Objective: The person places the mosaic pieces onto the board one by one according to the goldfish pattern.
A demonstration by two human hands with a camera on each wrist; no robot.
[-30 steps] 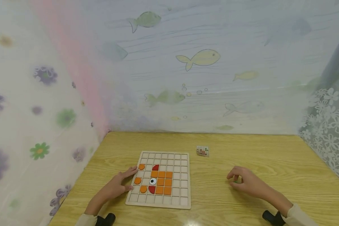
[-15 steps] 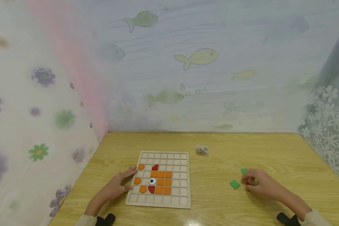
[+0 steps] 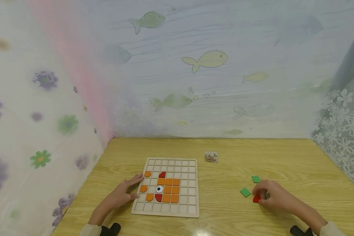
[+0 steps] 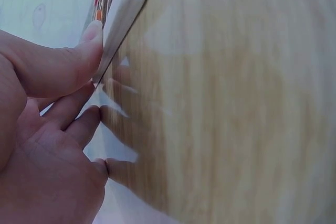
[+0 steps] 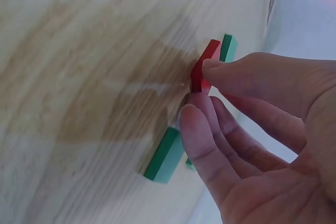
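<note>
A wooden grid board (image 3: 188,208) lies on the table. It bears orange squares (image 3: 167,189), orange discs (image 3: 144,188), red quarter-round pieces (image 3: 158,197) and a white eye piece (image 3: 159,189). My left hand (image 3: 122,193) rests at the board's left edge with fingers fairly straight; the left wrist view shows its thumb (image 4: 86,59) against the rim. On the right, my right hand (image 3: 272,195) pinches a red piece (image 5: 208,61) with thumb and fingertips, low over the table. Near it lie a green square (image 3: 245,192) and another green piece (image 3: 256,179); more green shows partly behind the fingers.
A small card (image 3: 211,157) printed with a grid pattern lies behind the board, to its right. The wooden table (image 3: 224,183) meets a fish-printed curtain (image 3: 206,98) at the back and a flower-printed one (image 3: 68,124) on the left.
My right hand has moved to the right, leaving a green square on the table, and now has the red piece between its fingers. The left hand stays at the board.
</note>
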